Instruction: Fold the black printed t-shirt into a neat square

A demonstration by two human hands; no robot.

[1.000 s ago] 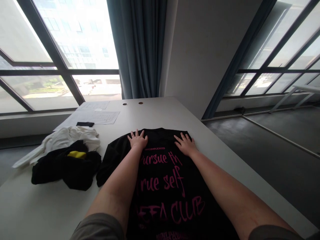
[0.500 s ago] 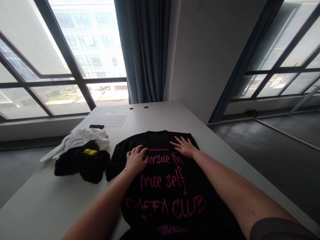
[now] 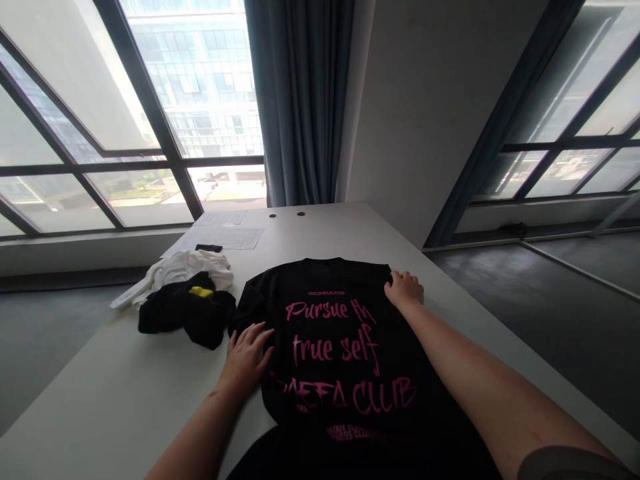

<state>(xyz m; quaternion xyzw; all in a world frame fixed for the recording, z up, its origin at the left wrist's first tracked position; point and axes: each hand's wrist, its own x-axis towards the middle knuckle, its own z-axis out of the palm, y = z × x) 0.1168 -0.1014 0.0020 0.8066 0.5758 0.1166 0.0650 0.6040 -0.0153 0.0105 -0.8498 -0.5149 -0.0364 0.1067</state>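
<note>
A black T-shirt [image 3: 333, 363] with pink lettering lies spread on the white table [image 3: 150, 413], its neckline away from me. My left hand [image 3: 249, 360] rests at the shirt's left side, just below the sleeve, with its fingers apart. At the right shoulder edge is my right hand [image 3: 406, 288], partly on the cloth and partly over the tabletop. Its fingers are bent a little and apart, and no cloth shows pinched between them. The shirt's right sleeve is not visible, and its lower part runs out of view toward me.
Left of the shirt lie a crumpled black garment [image 3: 173, 310] with a yellow patch and a white garment [image 3: 195, 261]. Behind them are a small dark object [image 3: 209, 248] and paper sheets [image 3: 235, 237]. A blue curtain [image 3: 303, 100] and windows stand beyond the table.
My left hand has slid left and nearer to me, off the lettering to the shirt's side. My right hand has moved right, from the upper chest to the shoulder edge. The view has shifted slightly left.
</note>
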